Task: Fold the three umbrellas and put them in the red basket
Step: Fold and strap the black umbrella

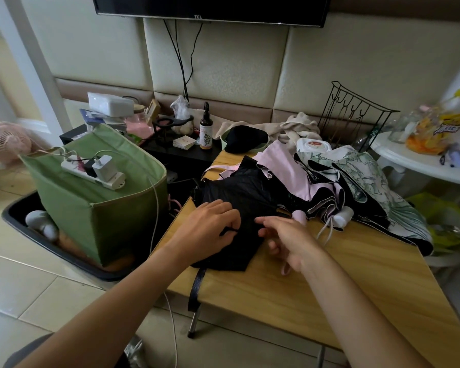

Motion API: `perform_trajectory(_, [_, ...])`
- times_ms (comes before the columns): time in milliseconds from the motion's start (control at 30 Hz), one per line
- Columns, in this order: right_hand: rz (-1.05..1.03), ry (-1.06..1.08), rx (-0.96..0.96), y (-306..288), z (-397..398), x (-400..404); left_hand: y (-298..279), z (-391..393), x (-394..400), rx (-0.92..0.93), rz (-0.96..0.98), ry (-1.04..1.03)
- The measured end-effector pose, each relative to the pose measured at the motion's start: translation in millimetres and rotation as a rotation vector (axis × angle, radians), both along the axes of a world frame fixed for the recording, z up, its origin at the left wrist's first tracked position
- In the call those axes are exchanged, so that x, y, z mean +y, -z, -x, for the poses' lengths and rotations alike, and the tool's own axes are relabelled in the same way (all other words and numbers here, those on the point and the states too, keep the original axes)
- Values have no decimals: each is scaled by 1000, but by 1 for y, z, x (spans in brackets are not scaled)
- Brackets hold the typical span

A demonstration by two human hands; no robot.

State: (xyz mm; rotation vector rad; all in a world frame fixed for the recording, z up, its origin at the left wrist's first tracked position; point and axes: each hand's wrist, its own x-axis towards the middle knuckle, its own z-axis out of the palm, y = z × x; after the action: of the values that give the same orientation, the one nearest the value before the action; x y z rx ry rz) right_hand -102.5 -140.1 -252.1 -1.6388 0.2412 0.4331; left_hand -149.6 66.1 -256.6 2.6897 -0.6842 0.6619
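— What fills the scene?

— A light wooden bench (329, 282) on thin metal legs, with everything else placed off it. Left of the bench, on the floor, stands a green fabric storage box (91, 208) in a black plastic tray (16, 211); a white power strip (93, 173) with a white charger plugged in lies across the box's top.

— And on the bench itself?

— Three collapsed umbrellas in a heap along the far half. The black fabric umbrella (239, 208) lies nearest the bench's left edge, its canopy loose and its dark strap hanging over the front edge. Just right of it, touching, is the pale pink umbrella with black lining (290, 179), its pink handle pointing toward the bench's near side. At the bench's right edge sprawls the white umbrella with green leaf print (369, 179), its white handle and cord beside the pink one's.

— What are the hands doing?

— The left hand (210, 229) rests on the black umbrella's canopy, fingers curled, pinching a fold of the fabric. The right hand (287, 240) hovers just right of it at the canopy's edge, fingers loosely spread, holding nothing.

— Anything behind the bench?

— A black wire rack (353, 115), crumpled beige cloth (290, 126), and a brown spray bottle (205, 131).
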Motion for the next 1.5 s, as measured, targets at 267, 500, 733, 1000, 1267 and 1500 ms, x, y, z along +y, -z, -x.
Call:
perform_trajectory(267, [-97,114,45,4,-3,3,-1,1,-2,-1,5,-28])
perform_trajectory(500, [-272,-44,103,-19,19,6,1,-1,0,19,-35,-43])
perform_trajectory(733, [-98,-232,33,-10,17,5,20,-5,10,222,-231,-160])
perform_trajectory(1000, [135,-116,-137,6,28,18,36,-12,16,238,-296,-172])
perform_trajectory(1267, [302,-174,-104,6,25,14,34,-12,19,311,-303,-183])
perform_trajectory(1500, [575,39,-742,-11,34,13,21,-12,21,358,-160,-145])
